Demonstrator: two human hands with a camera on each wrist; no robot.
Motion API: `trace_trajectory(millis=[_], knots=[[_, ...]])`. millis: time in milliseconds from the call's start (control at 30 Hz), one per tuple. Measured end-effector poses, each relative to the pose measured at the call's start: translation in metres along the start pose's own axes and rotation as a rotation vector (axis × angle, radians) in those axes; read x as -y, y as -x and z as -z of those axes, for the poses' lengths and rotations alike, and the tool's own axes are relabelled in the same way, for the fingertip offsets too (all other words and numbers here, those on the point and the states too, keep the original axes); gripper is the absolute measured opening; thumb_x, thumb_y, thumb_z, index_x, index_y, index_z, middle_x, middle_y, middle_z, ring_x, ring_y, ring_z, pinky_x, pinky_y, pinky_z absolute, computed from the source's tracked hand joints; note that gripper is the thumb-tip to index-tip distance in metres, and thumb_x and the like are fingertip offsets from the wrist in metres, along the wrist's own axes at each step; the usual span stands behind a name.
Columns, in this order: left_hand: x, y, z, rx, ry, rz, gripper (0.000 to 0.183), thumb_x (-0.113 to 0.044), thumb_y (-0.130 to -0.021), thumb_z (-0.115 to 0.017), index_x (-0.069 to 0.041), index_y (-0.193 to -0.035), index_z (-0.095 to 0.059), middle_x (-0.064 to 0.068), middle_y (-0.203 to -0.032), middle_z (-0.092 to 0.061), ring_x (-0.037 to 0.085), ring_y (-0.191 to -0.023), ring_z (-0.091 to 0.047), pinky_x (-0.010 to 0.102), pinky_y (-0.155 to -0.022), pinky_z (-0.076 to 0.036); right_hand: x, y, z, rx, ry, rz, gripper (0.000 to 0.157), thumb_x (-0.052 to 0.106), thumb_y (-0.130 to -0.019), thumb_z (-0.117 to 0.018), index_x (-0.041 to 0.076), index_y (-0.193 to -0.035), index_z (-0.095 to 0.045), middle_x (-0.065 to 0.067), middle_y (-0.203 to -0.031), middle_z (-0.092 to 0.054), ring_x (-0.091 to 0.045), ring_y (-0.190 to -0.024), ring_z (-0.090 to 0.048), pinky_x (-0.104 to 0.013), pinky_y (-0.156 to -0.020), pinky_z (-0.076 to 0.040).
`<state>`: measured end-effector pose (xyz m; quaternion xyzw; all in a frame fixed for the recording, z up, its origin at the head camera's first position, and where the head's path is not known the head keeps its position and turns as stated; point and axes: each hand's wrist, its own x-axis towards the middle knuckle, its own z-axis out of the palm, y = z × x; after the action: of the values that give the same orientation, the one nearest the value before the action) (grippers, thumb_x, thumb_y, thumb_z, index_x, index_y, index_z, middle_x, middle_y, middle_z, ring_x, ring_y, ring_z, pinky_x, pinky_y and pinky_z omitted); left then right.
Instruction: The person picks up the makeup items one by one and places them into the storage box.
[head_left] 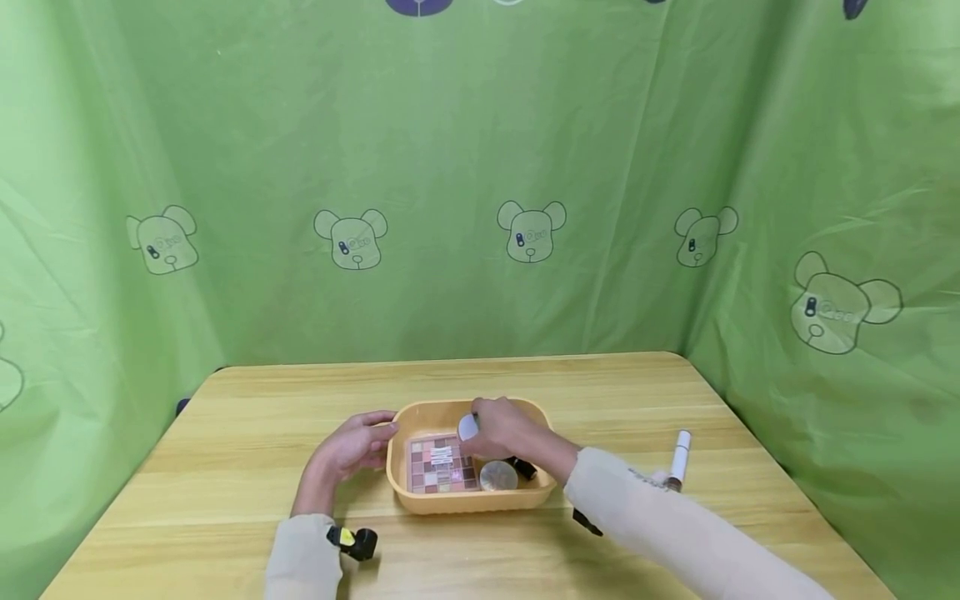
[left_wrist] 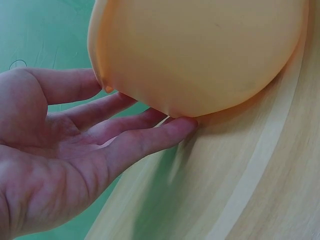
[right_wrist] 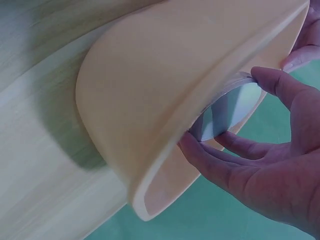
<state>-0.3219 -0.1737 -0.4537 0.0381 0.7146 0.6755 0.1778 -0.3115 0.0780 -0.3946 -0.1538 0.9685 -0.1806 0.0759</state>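
Note:
A peach plastic basin (head_left: 480, 502) sits on the table with cosmetics inside. My left hand (head_left: 360, 446) is at its left end, fairly straight fingers resting against the rim and outer wall, seen close in the left wrist view. My right hand (head_left: 498, 427) reaches over the basin and holds a round disc (right_wrist: 235, 107) with a shiny, mirror-like face by its edge, between thumb and fingers. Below it in the basin lie a multi-pan eyeshadow palette (head_left: 431, 477), a round silvery disc (head_left: 498, 477) and a small black item (head_left: 524, 469), partly hidden by my right arm.
A white tube with a dark end (head_left: 680, 457) stands on the wooden table (head_left: 262, 417) at the right, beyond my right sleeve. Green curtains (head_left: 442, 292) with bear drawings enclose the back and both sides.

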Motion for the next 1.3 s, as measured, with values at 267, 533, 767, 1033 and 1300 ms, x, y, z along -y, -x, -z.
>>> trace_trajectory(millis=[267,533,767,1033,1300], knots=[[0.000,0.001,0.000,0.009,0.008,-0.007,0.048,-0.016,-0.098,-0.050,0.002,-0.140,-0.039,0.027,-0.128,-0.054,0.036,-0.114,-0.056,0.046,-0.091,-0.052,-0.003,-0.001,-0.003,0.004,-0.018,0.000,0.055,0.030,-0.071,-0.077,0.002,-0.115,-0.058,-0.005,-0.085,-0.058,-0.017,-0.070,-0.055,-0.027,-0.058,-0.051],[0.000,-0.001,0.000,0.008,0.008,-0.011,0.047,-0.016,-0.098,-0.050,0.002,-0.140,-0.039,0.026,-0.127,-0.055,0.035,-0.113,-0.057,0.045,-0.091,-0.052,-0.004,0.000,-0.002,-0.004,0.000,-0.001,0.054,0.030,-0.072,-0.078,0.002,-0.114,-0.058,-0.004,-0.085,-0.058,-0.017,-0.071,-0.054,-0.028,-0.060,-0.051],[0.000,0.001,0.000,0.000,0.010,-0.008,0.047,-0.015,-0.097,-0.050,0.002,-0.140,-0.040,0.025,-0.126,-0.055,0.034,-0.112,-0.058,0.046,-0.091,-0.052,0.001,-0.002,-0.006,-0.012,-0.012,0.027,0.056,0.030,-0.070,-0.079,0.001,-0.113,-0.058,-0.005,-0.084,-0.059,-0.017,-0.070,-0.055,-0.026,-0.057,-0.051],[0.000,0.001,0.000,0.004,0.010,-0.007,0.048,-0.015,-0.097,-0.050,0.002,-0.140,-0.039,0.025,-0.127,-0.055,0.034,-0.113,-0.057,0.046,-0.092,-0.052,0.001,-0.003,-0.009,-0.034,-0.010,0.069,0.048,0.029,-0.070,-0.080,0.002,-0.104,-0.058,-0.005,-0.080,-0.057,-0.018,-0.068,-0.055,-0.025,-0.056,-0.051],[0.001,0.001,0.001,0.029,0.018,-0.013,0.047,-0.015,-0.097,-0.049,0.004,-0.139,-0.039,0.028,-0.129,-0.052,0.036,-0.116,-0.055,0.046,-0.092,-0.051,-0.002,-0.003,-0.011,-0.025,-0.015,0.041,0.048,0.025,-0.068,-0.082,0.003,-0.101,-0.056,-0.005,-0.081,-0.055,-0.018,-0.070,-0.055,-0.027,-0.057,-0.051]])
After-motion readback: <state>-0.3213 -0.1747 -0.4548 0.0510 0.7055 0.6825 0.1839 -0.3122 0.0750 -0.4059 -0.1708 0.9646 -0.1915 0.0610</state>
